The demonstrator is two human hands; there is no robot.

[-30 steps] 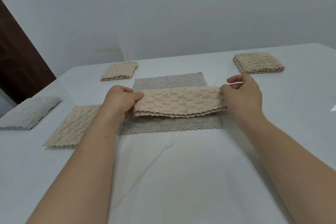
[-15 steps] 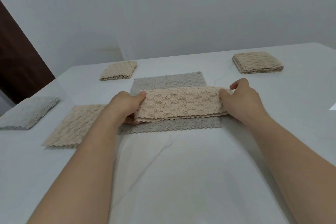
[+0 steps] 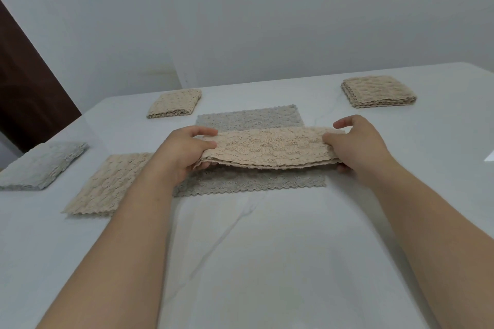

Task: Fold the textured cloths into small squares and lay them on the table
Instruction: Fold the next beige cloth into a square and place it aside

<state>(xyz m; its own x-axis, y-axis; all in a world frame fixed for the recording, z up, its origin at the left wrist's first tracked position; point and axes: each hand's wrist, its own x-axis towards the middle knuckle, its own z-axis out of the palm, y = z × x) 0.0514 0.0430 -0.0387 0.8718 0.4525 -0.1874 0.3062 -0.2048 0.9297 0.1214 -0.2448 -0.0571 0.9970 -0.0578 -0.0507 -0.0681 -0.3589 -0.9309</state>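
Left hand (image 3: 184, 152) and right hand (image 3: 358, 147) pinch the ends of a long beige textured cloth strip (image 3: 270, 148), now raised slightly off the flat grey textured cloth (image 3: 248, 117) on the white table (image 3: 267, 262); likely ready for its final fold

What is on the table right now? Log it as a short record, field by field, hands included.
held cloth: beige strip, folded in layers, lifted above the grey cloth
left hand: grip closed on the strip's left end
right hand: grip closed on the strip's right end
under the strip: grey cloth, spread flat, unfolded
folded squares: beige far left; beige far right; grey at left edge
still flat: beige cloth, near left
surface: white table
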